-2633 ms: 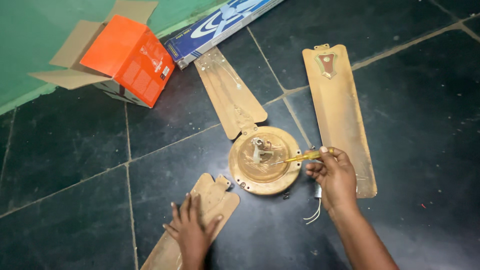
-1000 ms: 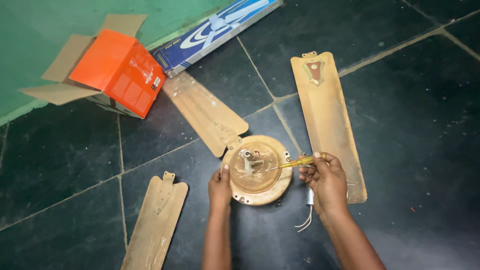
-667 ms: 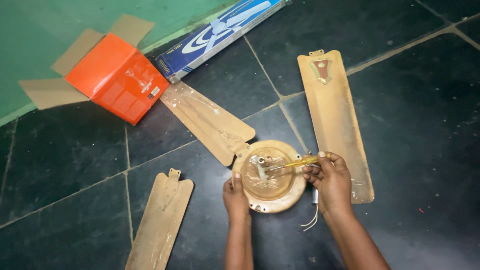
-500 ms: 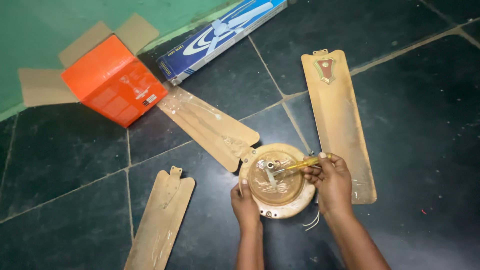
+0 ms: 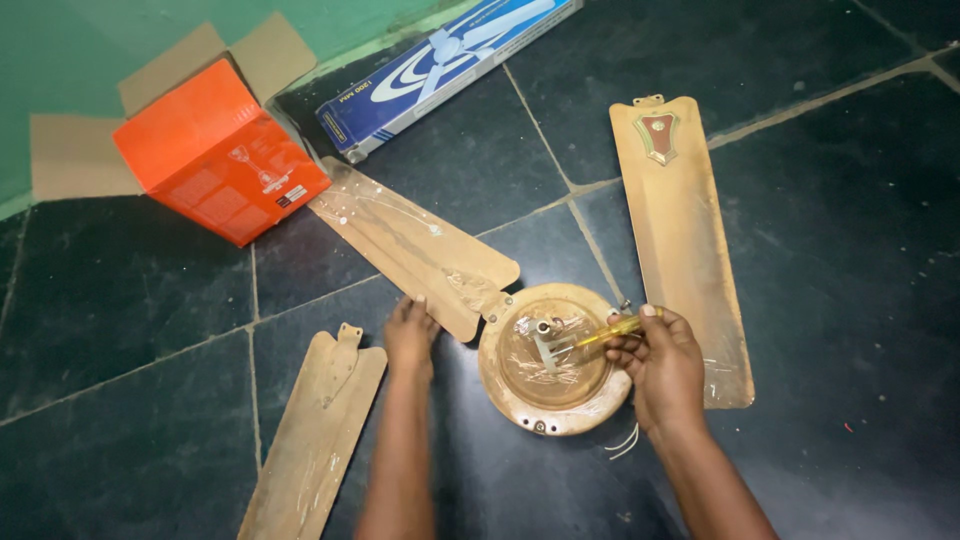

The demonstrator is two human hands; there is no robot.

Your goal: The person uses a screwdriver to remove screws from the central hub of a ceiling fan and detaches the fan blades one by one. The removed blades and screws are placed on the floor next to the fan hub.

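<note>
- Fan motor [image 5: 556,358]: round, tan and dusty, lying flat on the dark tiled floor [image 5: 850,250], with a metal bracket at its centre.
- Right hand [image 5: 665,362]: resting at the motor's right edge, fingers closing around a yellow-handled screwdriver [image 5: 605,331] whose tip is pointing toward the bracket.
- Left hand [image 5: 411,336]: lying palm down on the floor just left of the motor, fingers loosely spread and touching the lower edge of the attached blade; holding nothing.
- Attached blade [image 5: 412,243]: joined to the motor's upper left rim and stretching away toward the boxes, partly wrapped in clear film.
- Loose blade [image 5: 312,435]: lying apart on the floor to the left of the left forearm.
- Second loose blade [image 5: 682,235]: lying to the right of the motor, bearing a red emblem at its far end; the right hand is covering part of its inner edge.
- White wires [image 5: 628,441]: trailing from beneath the right wrist.
- Orange box [image 5: 215,150]: standing open against the green wall [image 5: 90,50].
- Blue box [image 5: 450,65]: long and flat, lying along the wall, well apart from the hands.
</note>
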